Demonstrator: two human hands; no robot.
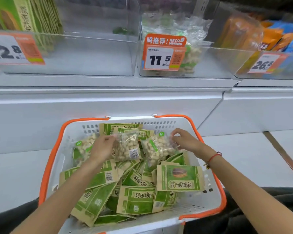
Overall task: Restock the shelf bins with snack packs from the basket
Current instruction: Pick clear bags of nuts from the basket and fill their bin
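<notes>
Basket point(208, 198): white with orange rim and handles, nearest to the camera, below the shelf, full of snack packs.
Green packs point(179, 178): many flat green and brown paper packs, lying in disorder over the basket bottom.
Left hand point(102, 147): inside the basket, fingers curled, pinching the top edge of a clear nut pack point(128, 147) with a barcode label.
Right hand point(184, 141): inside the basket, fingertips pinching the upper corner of a second clear pack point(155, 149) with a green sticker.
Red string point(214, 156): around the right wrist.
Middle bin point(215, 63): clear plastic on the shelf, price tag 11.5 point(162, 54) on its front, a few clear nut packs behind the tag.
Left bin point(91, 56): clear, green packs standing at its left side, tag 12.8.
Right bin point(277, 65): orange and blue packs, tag 26.8.
</notes>
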